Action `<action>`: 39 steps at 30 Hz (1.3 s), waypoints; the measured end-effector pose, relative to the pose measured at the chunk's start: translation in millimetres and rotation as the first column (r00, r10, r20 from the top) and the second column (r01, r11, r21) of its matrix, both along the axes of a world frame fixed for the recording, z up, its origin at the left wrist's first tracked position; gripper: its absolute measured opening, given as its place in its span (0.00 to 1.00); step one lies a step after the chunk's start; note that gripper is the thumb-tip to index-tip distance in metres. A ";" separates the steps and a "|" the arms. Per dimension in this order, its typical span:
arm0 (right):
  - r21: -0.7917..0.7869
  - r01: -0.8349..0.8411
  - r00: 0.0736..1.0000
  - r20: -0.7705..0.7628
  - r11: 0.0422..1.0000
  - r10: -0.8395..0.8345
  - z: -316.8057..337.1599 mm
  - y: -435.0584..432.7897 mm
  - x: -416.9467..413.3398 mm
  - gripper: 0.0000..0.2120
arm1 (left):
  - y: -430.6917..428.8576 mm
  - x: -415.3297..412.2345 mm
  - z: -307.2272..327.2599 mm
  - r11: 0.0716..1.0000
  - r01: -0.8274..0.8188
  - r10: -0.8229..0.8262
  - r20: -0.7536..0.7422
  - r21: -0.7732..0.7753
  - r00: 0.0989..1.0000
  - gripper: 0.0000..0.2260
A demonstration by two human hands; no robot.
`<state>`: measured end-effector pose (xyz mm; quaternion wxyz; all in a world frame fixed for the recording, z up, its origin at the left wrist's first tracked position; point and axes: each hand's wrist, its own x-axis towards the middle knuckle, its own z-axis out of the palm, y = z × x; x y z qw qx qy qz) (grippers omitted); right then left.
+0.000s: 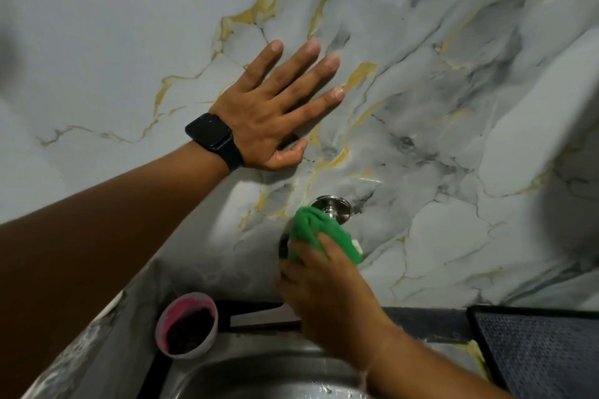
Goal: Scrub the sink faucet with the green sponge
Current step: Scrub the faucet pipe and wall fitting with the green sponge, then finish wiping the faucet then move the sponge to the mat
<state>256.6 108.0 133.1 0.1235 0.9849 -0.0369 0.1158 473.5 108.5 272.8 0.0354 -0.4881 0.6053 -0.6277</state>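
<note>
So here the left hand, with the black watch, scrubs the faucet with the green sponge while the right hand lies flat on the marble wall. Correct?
Not quite: the hands are swapped. In the head view the right hand presses the green sponge on the faucet, while the left hand, with the black watch, lies flat on the marble wall.

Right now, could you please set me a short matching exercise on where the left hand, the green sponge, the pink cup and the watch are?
Things:
1. left hand
2. green sponge
3. pink cup
4. black watch

Places:
A. on the left wrist
B. pressed on the faucet by the right hand
C. flat, fingers spread, on the marble wall
D. at the back left edge of the steel sink

Pairs: 1-C, 2-B, 3-D, 4-A
</note>
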 end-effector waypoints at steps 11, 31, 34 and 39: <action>0.357 -0.275 0.903 0.415 0.893 0.112 -21.8 -18.3 -35.0 0.15 | 1.1 -2.8 0.2 1.000 -0.019 0.019 -0.006 0.006 1.000 0.33; 0.905 -0.360 0.482 -0.029 -0.228 -0.876 3.9 -2.1 0.3 0.14 | 8.6 -9.2 -4.3 0.992 -0.025 0.044 -0.164 0.121 0.985 0.36; 0.911 -0.102 0.510 0.393 0.400 -0.765 -5.7 21.4 -16.8 0.18 | 17.5 -29.0 -8.0 0.969 -0.099 0.171 -0.323 0.227 0.931 0.42; 0.657 0.070 0.876 0.320 0.751 -0.361 -35.6 35.2 -95.6 0.29 | 34.9 -114.3 -33.9 0.919 -0.065 0.355 -0.743 0.389 0.567 0.39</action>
